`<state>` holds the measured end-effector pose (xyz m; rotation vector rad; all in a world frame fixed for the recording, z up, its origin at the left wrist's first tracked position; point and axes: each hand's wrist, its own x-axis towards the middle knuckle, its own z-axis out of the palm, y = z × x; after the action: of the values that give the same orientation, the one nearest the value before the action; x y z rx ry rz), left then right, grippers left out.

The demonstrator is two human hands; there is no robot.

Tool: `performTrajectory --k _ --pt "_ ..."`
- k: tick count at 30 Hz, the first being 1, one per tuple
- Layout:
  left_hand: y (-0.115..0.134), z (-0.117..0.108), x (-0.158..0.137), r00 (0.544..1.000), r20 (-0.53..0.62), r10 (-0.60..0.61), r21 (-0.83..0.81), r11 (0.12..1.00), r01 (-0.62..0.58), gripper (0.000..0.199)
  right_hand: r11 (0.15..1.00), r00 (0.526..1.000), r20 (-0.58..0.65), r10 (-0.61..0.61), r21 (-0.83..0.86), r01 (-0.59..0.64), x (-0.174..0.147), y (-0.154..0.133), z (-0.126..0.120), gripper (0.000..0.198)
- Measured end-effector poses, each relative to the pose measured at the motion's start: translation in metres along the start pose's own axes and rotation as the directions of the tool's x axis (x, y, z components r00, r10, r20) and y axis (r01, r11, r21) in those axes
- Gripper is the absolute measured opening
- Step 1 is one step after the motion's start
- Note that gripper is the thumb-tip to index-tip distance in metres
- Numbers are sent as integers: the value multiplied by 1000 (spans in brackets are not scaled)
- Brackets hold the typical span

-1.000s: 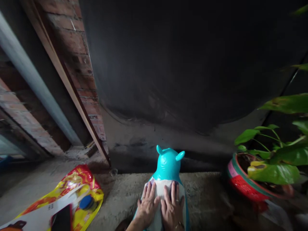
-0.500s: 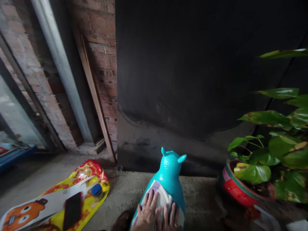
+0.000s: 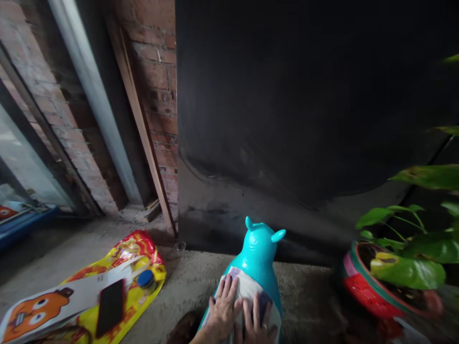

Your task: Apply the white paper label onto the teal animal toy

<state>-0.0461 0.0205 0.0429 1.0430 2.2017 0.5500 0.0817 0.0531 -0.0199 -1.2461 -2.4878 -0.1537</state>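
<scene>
A glossy turquoise animal-shaped figure (image 3: pixel 258 248) with two ears stands at the bottom centre, its lower part cut off by the frame edge. Over its back lies a whitish cloth (image 3: pixel 247 285) with purple patches. My left hand (image 3: pixel 223 308) presses flat on the cloth's left side, fingers stretched out. Beside it, my right hand (image 3: pixel 255 322) also rests flat on the cloth with fingers spread; a ring shows on one finger. The two hands nearly touch at the thumbs.
On the concrete floor at left, a yellow and red plastic bag (image 3: pixel 143 248) lies under a phone (image 3: pixel 110 306), a blue-capped jar (image 3: pixel 146 281) and a printed orange cartoon face (image 3: pixel 36 313). A potted plant (image 3: pixel 373 286) stands right. Behind is a black panel (image 3: pixel 287 119).
The view has shifted slightly, so the plant sits farther right and the bag a little higher. Both hands stay flat on the cloth, which looks slightly differently creased.
</scene>
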Motion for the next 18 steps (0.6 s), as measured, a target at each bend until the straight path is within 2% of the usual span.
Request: performTrajectory --k 5,9,13,18 --pt "-7 -5 50 999 -15 30 -103 994 -31 72 1000 998 62 -1 25 0 44 -2 7 51" --pt "-8 -8 71 999 -11 40 -109 993 -41 70 998 993 120 4 57 -11 59 -1 10 53" --pt "-1 -5 65 1000 -7 18 -83 996 -18 68 997 995 103 -16 75 9 52 7 14 53" --pt "13 -3 37 998 -20 -52 -29 998 51 67 999 999 14 -31 40 30 48 10 8 46"
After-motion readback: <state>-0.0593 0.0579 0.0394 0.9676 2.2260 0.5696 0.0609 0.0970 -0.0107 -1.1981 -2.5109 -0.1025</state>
